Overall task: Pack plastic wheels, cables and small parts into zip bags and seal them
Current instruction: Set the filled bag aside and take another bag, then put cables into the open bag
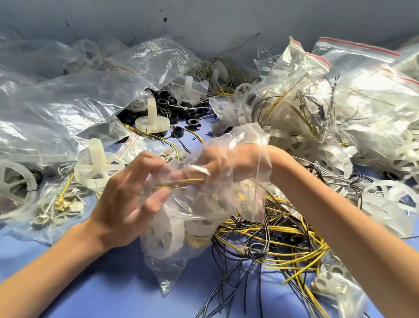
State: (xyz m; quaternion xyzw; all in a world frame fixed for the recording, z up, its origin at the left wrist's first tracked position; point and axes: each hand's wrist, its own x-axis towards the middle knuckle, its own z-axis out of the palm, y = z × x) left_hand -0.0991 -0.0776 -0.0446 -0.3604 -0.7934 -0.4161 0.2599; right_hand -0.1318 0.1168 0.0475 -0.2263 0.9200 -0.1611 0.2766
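Pinching with my left hand (127, 201), I hold the mouth of the zip bag (160, 268); my right hand (229, 161), inside it, curls round a yellow cable (181, 181). Bag at centre of the blue table (101, 305), beside the cable tangle (271, 245), white wheels (165, 233) inside.

- Left hand (127, 201), its forearm slanting up from lower left, is pinching the zip bag (168, 269) with its fingers (149, 161).
- Right hand (229, 161) is sitting inside that bag, fingers bent.
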